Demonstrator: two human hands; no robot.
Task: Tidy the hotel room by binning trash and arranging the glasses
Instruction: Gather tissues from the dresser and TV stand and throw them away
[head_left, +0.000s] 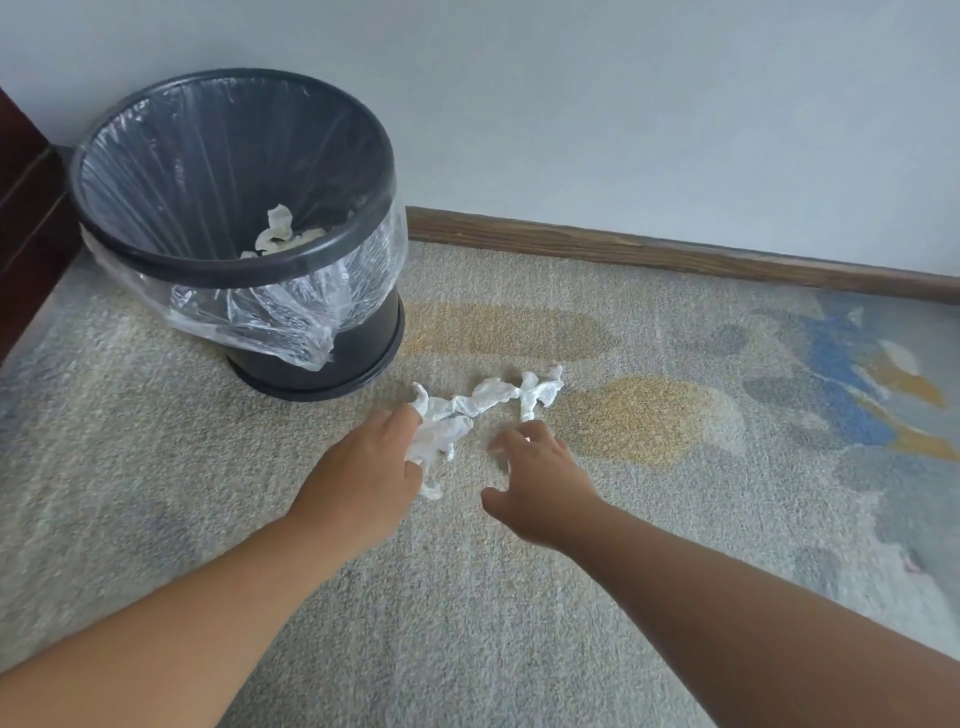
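Beside the lined bin (234, 271) holding crumpled tissue (280, 234), left hand (363, 467) grips floor tissue (447, 415); right hand (540, 483) hovers spread.

Your view was evenly, softly lit with faint shadows; the right hand (540, 483) blurred and the skirting board (675, 254) bowed.

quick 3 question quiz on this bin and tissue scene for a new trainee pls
1. True or false: the bin already has crumpled tissue inside.
2. Fill in: the right hand, fingers spread, holds ____.
3. Which hand grips the tissue wad down at the carpet? A) left hand B) right hand C) both

Key: 1 true; 2 nothing; 3 A
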